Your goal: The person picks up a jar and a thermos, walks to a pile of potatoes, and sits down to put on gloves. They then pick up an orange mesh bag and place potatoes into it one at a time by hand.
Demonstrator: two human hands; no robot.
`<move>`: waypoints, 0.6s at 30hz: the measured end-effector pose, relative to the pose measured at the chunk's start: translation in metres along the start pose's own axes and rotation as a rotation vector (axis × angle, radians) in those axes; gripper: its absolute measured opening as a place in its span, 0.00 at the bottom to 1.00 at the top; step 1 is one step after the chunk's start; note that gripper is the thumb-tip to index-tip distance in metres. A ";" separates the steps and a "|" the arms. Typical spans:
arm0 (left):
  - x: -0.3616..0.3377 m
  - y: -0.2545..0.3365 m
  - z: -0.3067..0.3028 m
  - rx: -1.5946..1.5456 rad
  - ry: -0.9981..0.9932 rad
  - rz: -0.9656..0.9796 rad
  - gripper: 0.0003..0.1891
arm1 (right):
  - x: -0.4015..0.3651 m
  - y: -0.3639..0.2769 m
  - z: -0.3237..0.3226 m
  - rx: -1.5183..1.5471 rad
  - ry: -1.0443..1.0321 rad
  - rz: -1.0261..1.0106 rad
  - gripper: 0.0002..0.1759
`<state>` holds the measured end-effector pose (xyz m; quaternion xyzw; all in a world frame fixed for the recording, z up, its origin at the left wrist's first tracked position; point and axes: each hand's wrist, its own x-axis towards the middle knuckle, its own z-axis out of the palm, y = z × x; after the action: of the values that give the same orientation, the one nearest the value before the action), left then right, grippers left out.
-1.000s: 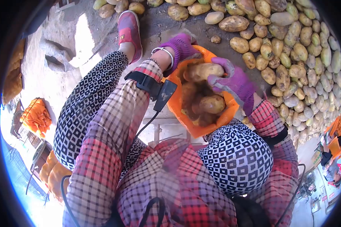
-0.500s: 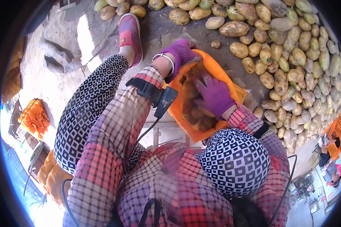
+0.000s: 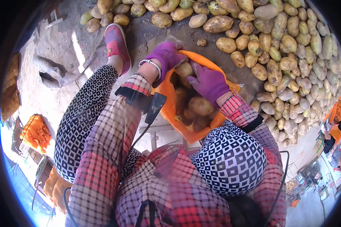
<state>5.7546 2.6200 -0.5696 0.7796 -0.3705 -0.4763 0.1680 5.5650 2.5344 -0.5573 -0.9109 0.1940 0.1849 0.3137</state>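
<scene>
My left hand point(image 3: 166, 58), in a purple glove, is closed on the upper left rim of an orange mesh bag point(image 3: 166, 99). Several potatoes point(image 3: 201, 106) lie inside the bag, partly in shadow. At the bag's mouth, my right hand point(image 3: 209, 82), also gloved in purple, has its thumb and fingers against a pale potato point(image 3: 184, 69). That potato is close to the fingertips of my left hand. Part of my right hand's grip is hidden behind its own fingers. The bag stands on the ground between my legs, its mouth facing up.
A large heap of potatoes point(image 3: 288, 62) spreads along the top and right. One small potato point(image 3: 201, 42) lies alone beyond the bag. Orange bags point(image 3: 36, 132) are bundled at the left. A grey cloth-like piece point(image 3: 51, 72) lies on the floor. Other people point(image 3: 331, 142) are at the far right.
My right hand has risen from deep in the bag toward its upper rim, now with a pale potato at its fingers. My left hand still grips the rim. The view has shifted slightly.
</scene>
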 end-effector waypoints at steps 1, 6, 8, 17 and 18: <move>0.001 0.003 0.001 0.068 0.019 0.018 0.19 | 0.003 -0.011 -0.010 0.031 -0.128 0.101 0.32; -0.010 -0.001 -0.011 -0.097 -0.146 0.105 0.31 | 0.013 -0.002 0.006 0.372 0.027 0.126 0.29; -0.013 0.004 -0.002 0.028 -0.178 0.181 0.35 | 0.022 0.023 0.033 0.697 0.135 0.060 0.31; -0.016 0.019 0.006 0.274 -0.026 0.236 0.33 | -0.003 0.037 0.007 0.164 -0.051 0.136 0.30; -0.017 0.019 0.005 0.292 -0.010 0.250 0.31 | -0.003 0.035 0.003 -0.012 -0.082 0.133 0.28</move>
<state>5.7377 2.6199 -0.5501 0.7412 -0.5306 -0.3965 0.1093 5.5458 2.5117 -0.5756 -0.8895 0.2401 0.2434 0.3031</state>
